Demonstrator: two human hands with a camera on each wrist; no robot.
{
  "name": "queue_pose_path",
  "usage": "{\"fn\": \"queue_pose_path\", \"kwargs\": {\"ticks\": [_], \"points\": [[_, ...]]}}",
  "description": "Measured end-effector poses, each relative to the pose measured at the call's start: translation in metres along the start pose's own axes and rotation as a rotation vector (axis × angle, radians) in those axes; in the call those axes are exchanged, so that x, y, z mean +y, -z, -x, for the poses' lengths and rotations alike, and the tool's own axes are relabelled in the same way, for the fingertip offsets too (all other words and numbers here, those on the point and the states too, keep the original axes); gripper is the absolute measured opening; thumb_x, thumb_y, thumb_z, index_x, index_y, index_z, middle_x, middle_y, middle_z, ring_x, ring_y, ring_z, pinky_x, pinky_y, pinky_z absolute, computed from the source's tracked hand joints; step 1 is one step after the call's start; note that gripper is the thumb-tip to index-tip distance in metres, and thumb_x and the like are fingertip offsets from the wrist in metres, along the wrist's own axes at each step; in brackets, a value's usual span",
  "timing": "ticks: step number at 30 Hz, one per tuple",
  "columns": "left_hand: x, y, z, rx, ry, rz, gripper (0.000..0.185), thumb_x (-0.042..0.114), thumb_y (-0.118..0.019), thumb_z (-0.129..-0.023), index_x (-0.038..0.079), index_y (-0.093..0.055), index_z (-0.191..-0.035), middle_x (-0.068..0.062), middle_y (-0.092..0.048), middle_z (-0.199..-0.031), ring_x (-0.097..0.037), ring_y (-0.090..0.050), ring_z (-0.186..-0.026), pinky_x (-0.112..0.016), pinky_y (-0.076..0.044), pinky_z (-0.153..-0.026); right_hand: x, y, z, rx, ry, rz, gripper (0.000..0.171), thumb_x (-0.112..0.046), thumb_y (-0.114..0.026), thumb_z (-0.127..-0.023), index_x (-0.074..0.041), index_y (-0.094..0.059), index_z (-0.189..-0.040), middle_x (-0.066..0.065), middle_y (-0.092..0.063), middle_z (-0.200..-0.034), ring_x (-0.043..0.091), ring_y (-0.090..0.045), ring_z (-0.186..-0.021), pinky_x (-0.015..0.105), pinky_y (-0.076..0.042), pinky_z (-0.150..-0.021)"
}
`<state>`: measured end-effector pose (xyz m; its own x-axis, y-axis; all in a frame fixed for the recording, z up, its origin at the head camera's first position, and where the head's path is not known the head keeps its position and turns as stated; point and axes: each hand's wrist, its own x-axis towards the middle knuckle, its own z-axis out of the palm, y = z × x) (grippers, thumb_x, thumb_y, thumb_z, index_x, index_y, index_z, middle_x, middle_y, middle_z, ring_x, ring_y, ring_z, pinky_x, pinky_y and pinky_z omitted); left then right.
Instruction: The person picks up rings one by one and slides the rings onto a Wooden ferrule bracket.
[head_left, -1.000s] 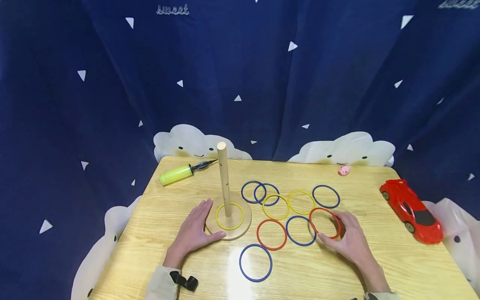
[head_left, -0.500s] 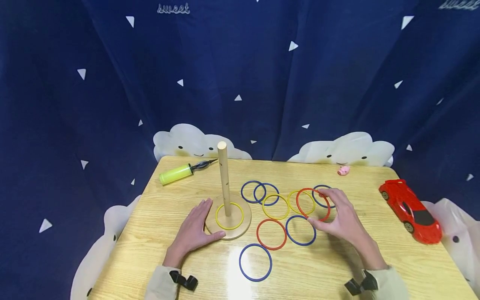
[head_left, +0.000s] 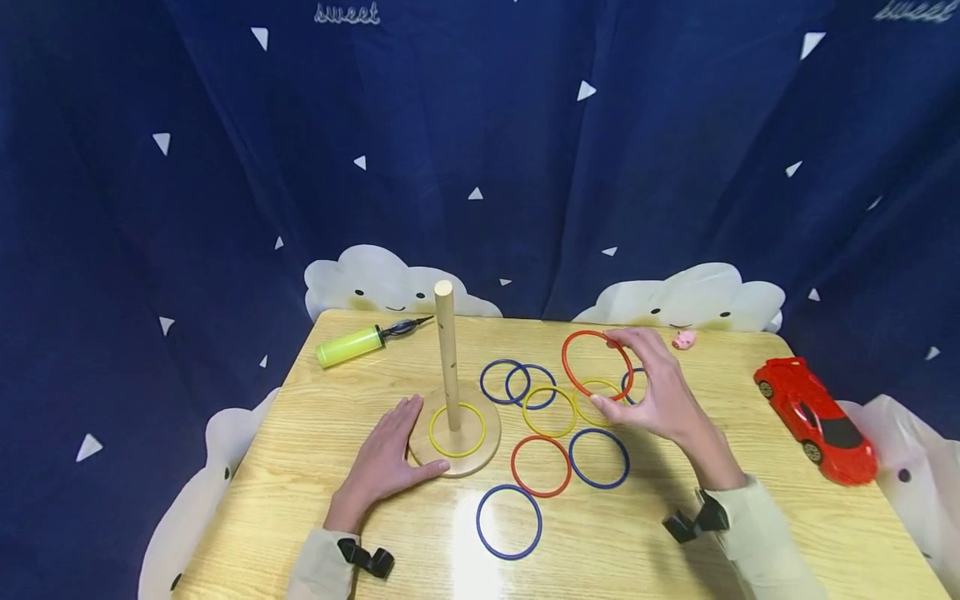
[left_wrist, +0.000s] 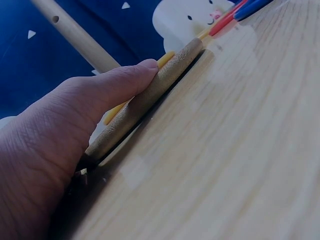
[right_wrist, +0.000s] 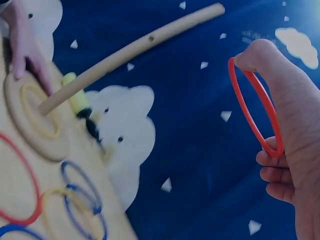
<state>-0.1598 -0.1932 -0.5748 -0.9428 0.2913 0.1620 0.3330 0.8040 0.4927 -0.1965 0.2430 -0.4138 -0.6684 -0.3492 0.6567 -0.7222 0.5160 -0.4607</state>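
A wooden peg (head_left: 447, 354) stands upright on a round wooden base (head_left: 480, 455) with one yellow ring (head_left: 457, 429) around its foot. My left hand (head_left: 386, 462) rests flat on the table, fingers and thumb pressed against the base's left edge (left_wrist: 145, 97). My right hand (head_left: 648, 392) holds a red ring (head_left: 596, 365) lifted above the table, pinched between thumb and fingers (right_wrist: 255, 107), right of the peg (right_wrist: 130, 50). Several blue, yellow and red rings lie loose on the table, among them a red ring (head_left: 541, 466) and a blue ring (head_left: 509, 522).
The wooden table (head_left: 750, 517) also carries a yellow-green pump (head_left: 352, 344) at the back left, a small pink toy (head_left: 684, 339) at the back and a red toy car (head_left: 816, 420) at the right edge. Dark blue curtain (head_left: 480, 150) surrounds the table.
My right hand has lifted the red ring off the table and carried it up and leftward, toward the peg. The left hand has stayed at the base.
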Motion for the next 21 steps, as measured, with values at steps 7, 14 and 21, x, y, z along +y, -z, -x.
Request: {"fn": "queue_pose_path", "kwargs": {"ticks": [7, 14, 21], "points": [[0.001, 0.001, -0.001, -0.016, 0.006, 0.002, 0.124, 0.085, -0.069, -0.076, 0.013, -0.025, -0.167, -0.008, -0.029, -0.171, -0.026, -0.022, -0.159, -0.048, -0.020, -0.130, -0.027, -0.002, -0.047, 0.057, 0.106, -0.051, 0.090, -0.063, -0.082, -0.076, 0.002, -0.063, -0.135, 0.018, -0.065, -0.120, 0.027, -0.056, -0.115, 0.025, -0.042, -0.104], [0.002, 0.002, -0.002, -0.005, 0.002, 0.004, 0.123, 0.085, -0.067, -0.077, 0.012, -0.026, -0.167, -0.008, -0.029, -0.171, -0.027, -0.023, -0.159, -0.049, -0.021, -0.130, -0.059, -0.014, -0.090, 0.087, 0.193, -0.114, 0.094, -0.069, -0.080, -0.076, 0.001, -0.063, -0.136, 0.014, -0.066, -0.122, 0.028, -0.056, -0.116, 0.029, -0.047, -0.098], [0.001, 0.002, 0.000, 0.000, -0.005, -0.001, 0.123, 0.084, -0.069, -0.077, 0.011, -0.027, -0.166, -0.007, -0.030, -0.171, -0.028, -0.025, -0.159, -0.051, -0.024, -0.129, -0.079, -0.031, -0.119, 0.089, 0.297, -0.141, 0.093, -0.066, -0.082, -0.075, 0.002, -0.063, -0.135, 0.013, -0.066, -0.124, 0.029, -0.054, -0.117, 0.036, -0.048, -0.098]]}}
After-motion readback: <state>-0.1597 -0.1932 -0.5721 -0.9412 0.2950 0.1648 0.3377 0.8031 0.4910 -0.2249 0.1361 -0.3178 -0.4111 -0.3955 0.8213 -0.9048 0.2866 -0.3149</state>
